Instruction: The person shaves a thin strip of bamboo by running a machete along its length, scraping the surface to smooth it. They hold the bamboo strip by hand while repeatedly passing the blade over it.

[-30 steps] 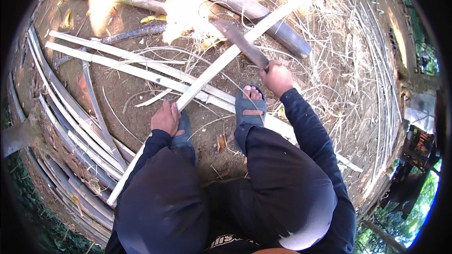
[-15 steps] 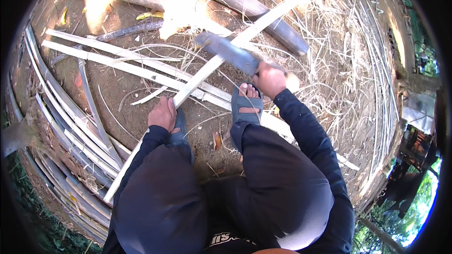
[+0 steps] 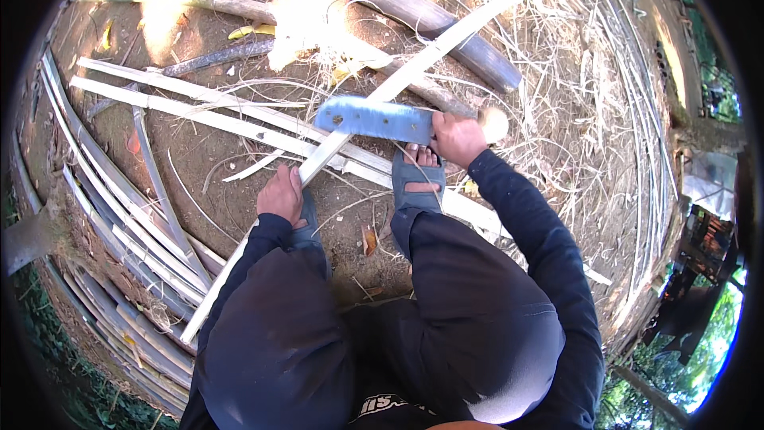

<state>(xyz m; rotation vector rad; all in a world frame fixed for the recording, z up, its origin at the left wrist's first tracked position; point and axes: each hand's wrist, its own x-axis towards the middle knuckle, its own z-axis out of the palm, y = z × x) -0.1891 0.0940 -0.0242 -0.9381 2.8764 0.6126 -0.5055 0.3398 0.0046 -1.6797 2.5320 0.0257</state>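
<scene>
A long pale bamboo strip (image 3: 446, 42) runs slantwise from the top right, between my feet and me, to the lower left. My left hand (image 3: 280, 194) is closed around it beside my left sandal. In my right hand (image 3: 459, 139) is a machete with a broad, blunt-ended blade (image 3: 374, 119), its handle mostly covered by my fingers. The blade lies across the strip, a short way beyond my left hand, its flat side catching bright light. Whether its edge bites into the bamboo I cannot tell.
Two split bamboo lengths (image 3: 187, 115) lie on the dirt, passing by my sandals (image 3: 418, 179). Thick poles (image 3: 485, 61) and a log stretch across the far side. Bundled strips (image 3: 119, 191) fill the left; curly shavings (image 3: 557, 103) cover the right.
The machete has come down along the strip toward my left hand, and its blade now lies more level. My left hand keeps its hold, shifting only slightly.
</scene>
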